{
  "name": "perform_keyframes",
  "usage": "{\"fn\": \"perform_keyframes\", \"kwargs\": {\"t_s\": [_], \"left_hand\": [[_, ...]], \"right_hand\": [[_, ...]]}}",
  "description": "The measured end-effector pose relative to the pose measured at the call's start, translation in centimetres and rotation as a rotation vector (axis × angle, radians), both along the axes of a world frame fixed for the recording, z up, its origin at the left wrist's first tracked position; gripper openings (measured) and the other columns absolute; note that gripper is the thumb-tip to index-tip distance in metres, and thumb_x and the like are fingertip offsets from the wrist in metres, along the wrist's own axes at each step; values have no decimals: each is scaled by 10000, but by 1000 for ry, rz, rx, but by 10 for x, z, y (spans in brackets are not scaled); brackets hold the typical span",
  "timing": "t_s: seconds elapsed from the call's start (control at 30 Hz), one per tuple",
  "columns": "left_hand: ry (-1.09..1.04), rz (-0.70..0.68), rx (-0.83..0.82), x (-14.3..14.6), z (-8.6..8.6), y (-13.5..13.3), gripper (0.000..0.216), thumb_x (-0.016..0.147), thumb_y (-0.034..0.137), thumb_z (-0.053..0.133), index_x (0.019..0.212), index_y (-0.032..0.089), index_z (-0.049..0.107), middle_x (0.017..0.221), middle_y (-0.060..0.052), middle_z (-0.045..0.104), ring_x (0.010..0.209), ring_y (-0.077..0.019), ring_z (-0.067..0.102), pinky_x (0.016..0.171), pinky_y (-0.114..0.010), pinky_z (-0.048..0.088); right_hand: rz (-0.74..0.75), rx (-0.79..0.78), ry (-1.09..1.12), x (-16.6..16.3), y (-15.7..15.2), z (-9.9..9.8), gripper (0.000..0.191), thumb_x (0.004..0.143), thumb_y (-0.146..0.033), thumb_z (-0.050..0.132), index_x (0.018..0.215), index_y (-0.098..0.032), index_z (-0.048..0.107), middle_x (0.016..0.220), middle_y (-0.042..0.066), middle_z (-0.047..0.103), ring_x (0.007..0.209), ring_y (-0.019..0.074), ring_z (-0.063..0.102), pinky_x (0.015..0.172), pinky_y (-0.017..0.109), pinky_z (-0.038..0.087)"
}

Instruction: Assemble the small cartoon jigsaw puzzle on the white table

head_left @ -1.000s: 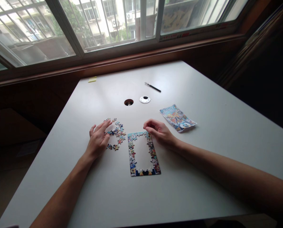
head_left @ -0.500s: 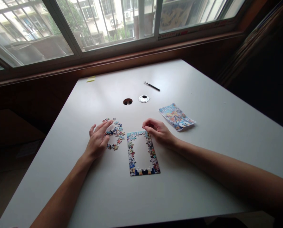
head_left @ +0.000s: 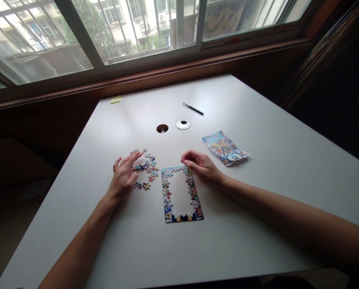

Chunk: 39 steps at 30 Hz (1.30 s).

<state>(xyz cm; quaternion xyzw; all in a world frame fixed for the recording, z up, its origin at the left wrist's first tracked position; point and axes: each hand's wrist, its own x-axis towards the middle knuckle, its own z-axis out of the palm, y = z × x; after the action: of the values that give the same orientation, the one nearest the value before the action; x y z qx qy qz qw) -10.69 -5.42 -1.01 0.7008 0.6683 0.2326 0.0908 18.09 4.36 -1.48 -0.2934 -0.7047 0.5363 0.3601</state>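
Loose jigsaw pieces (head_left: 151,165) lie in a ragged ring on the white table. Over their left side rests my left hand (head_left: 123,178), its fingers stretched out and apart; some pieces are hidden beneath it. To the right lies a puzzle border (head_left: 166,200), a joined rectangle of colourful pieces with bare tabletop inside. My right hand (head_left: 199,165) is at the border's upper right corner, thumb and forefinger pinched together. Whatever is in that pinch, if anything, is too small to make out.
A crumpled picture sheet (head_left: 224,147) lies right of my right hand. Farther back are a black pen (head_left: 193,108), a round silver cover (head_left: 183,125) and a cable hole (head_left: 162,129) in the table (head_left: 242,228). A yellow sticky note (head_left: 115,99) marks the far left corner.
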Motion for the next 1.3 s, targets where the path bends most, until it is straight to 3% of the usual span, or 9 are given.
{"fn": "perform_keyframes", "kwargs": {"t_s": [0.4, 0.63, 1.3], "left_hand": [[-5, 14, -8, 1, 2, 0, 719, 779, 214, 384, 1496, 253, 363, 1494, -33, 521, 1460, -237, 372, 1227, -504, 89], [30, 16, -8, 0, 1, 1, 648, 796, 225, 382, 1433, 291, 478, 1503, -2, 505, 1450, -234, 390, 1239, -472, 77], [37, 3, -2, -2, -2, 1, 652, 798, 213, 385, 1440, 286, 474, 1501, -3, 507, 1451, -222, 386, 1238, -453, 66]], "right_hand": [[3, -1, -1, 1, 0, 0, 150, 881, -325, 575, 856, -180, 600, 742, -1, 530, 666, 139, 472, 633, 283, 384], [-1, 5, -4, 0, -1, 2, 154, 870, -335, 575, 845, -184, 594, 741, 2, 538, 671, 143, 480, 636, 284, 389], [3, 9, -8, 1, 0, 2, 147, 878, -318, 570, 850, -176, 595, 754, 7, 541, 683, 146, 482, 650, 292, 391]]}}
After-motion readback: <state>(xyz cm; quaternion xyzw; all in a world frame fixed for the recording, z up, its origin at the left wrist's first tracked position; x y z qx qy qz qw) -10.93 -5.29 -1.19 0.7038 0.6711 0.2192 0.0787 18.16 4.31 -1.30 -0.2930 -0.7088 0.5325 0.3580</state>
